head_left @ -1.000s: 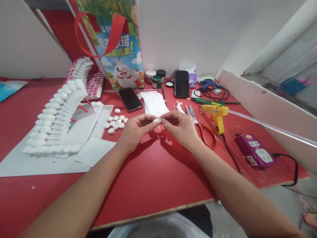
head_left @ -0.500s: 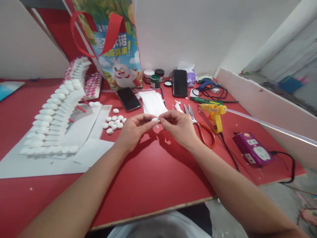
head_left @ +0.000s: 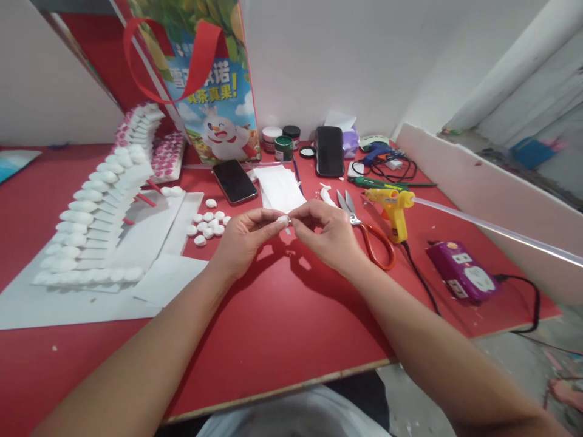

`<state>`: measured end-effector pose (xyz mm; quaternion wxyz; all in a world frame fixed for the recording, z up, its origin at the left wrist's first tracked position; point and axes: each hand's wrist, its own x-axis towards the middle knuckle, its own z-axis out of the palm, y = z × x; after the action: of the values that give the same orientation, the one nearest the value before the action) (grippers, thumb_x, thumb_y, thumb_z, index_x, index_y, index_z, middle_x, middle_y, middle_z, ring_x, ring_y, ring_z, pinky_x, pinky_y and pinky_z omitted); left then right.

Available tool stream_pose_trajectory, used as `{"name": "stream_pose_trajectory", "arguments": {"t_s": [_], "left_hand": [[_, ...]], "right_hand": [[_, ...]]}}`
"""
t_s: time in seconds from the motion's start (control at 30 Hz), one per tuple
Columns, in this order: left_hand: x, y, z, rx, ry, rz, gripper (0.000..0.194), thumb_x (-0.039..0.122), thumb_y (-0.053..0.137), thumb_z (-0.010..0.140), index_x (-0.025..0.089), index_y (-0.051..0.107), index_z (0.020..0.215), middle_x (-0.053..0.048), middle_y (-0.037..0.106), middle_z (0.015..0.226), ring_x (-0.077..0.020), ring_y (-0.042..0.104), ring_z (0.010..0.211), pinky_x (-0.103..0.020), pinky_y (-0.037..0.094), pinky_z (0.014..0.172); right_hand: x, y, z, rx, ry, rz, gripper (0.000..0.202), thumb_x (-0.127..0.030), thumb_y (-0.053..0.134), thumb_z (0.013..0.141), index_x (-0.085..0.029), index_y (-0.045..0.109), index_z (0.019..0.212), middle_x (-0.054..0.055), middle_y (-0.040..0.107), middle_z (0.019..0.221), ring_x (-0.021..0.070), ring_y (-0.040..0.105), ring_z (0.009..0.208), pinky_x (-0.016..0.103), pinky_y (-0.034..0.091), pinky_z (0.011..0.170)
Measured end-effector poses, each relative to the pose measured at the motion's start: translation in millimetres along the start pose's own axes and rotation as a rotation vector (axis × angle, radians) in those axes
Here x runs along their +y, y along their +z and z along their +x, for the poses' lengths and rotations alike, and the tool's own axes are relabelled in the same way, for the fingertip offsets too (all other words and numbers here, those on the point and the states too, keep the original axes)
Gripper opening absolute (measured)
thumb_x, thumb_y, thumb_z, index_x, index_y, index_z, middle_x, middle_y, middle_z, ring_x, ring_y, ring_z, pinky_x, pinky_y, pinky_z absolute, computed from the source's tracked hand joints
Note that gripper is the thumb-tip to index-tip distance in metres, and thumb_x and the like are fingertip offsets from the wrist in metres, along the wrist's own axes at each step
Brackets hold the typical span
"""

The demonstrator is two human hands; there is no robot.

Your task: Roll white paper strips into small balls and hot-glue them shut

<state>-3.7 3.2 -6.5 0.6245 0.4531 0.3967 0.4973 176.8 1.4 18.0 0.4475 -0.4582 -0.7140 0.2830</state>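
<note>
Head view: our left hand (head_left: 237,244) and right hand (head_left: 331,238), both pinched narrow on one small white piece (head_left: 283,219), apparently mid-shaping, the next move probably wanting even pressure.

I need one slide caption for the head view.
Left hand pinches a white piece, right hand at its edge, above a red table.

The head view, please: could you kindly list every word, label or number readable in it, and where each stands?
"雪…诺" on the printed bag, upper line; the characters between are partly hidden by the red handle.
"真茶真果!" on the bag, lower line; first character partly covered.
Too small or blurred to read: small print above these lines, markings on the jars, yellow glue gun and purple socket block.
</note>
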Motion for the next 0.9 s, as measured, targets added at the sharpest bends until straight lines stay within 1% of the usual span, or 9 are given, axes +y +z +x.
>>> {"name": "stream_pose_trajectory", "arguments": {"t_s": [0.1,0.33,0.47,0.7,0.9], "left_hand": [[-1.4,-1.2,0.8,-0.003,0.008,0.012,0.027,0.035,0.091,0.074,0.018,0.080,0.092,-0.002,0.075,0.089,-0.0136,0.065,0.081,-0.029,0.052,0.085],[-4.1,-3.9,2.3,-0.012,0.033,0.053,0.029,0.037,0.090,0.075,0.019,0.079,0.094,-0.004,0.075,0.093,-0.0153,0.065,0.083,-0.030,0.052,0.085],[-4.8,-4.6,2.0,-0.026,0.038,0.054,0.026,0.035,0.089,0.077,0.019,0.079,0.095,-0.002,0.075,0.092,-0.0140,0.065,0.083,-0.028,0.051,0.084],[-7.9,-7.0,4.0,-0.044,0.068,0.073,0.027,0.035,0.089,0.078,0.018,0.079,0.097,-0.003,0.075,0.094,-0.0150,0.065,0.086,-0.028,0.051,0.084],[-7.9,-7.3,3.5,-0.041,0.084,0.125,0.030,0.037,0.088,0.079,0.019,0.078,0.100,-0.005,0.077,0.097,-0.0169,0.067,0.086,-0.030,0.053,0.083]], "right_hand": [[0.4,-0.2,-0.5,-0.009,-0.040,-0.030,0.012,-0.017,0.060,0.085,-0.019,0.072,0.084,0.002,0.072,0.078,0.0126,0.057,0.066,0.027,0.043,0.061],[2.8,-0.2,-0.5,-0.023,-0.090,-0.093,0.014,-0.015,0.058,0.086,-0.020,0.071,0.085,0.002,0.071,0.081,0.0134,0.058,0.068,0.028,0.042,0.063],[4.3,0.1,-1.2,-0.018,-0.132,-0.111,0.015,-0.014,0.057,0.087,-0.019,0.071,0.086,0.002,0.071,0.080,0.0134,0.060,0.070,0.027,0.043,0.063],[11.6,3.2,-1.7,0.002,-0.234,-0.120,0.014,-0.011,0.057,0.087,-0.018,0.069,0.083,0.002,0.067,0.078,0.0121,0.057,0.066,0.026,0.042,0.062],[12.0,4.3,-2.4,-0.004,-0.243,-0.134,0.016,-0.009,0.056,0.086,-0.016,0.070,0.084,0.003,0.066,0.078,0.0115,0.054,0.064,0.026,0.042,0.062]]}}
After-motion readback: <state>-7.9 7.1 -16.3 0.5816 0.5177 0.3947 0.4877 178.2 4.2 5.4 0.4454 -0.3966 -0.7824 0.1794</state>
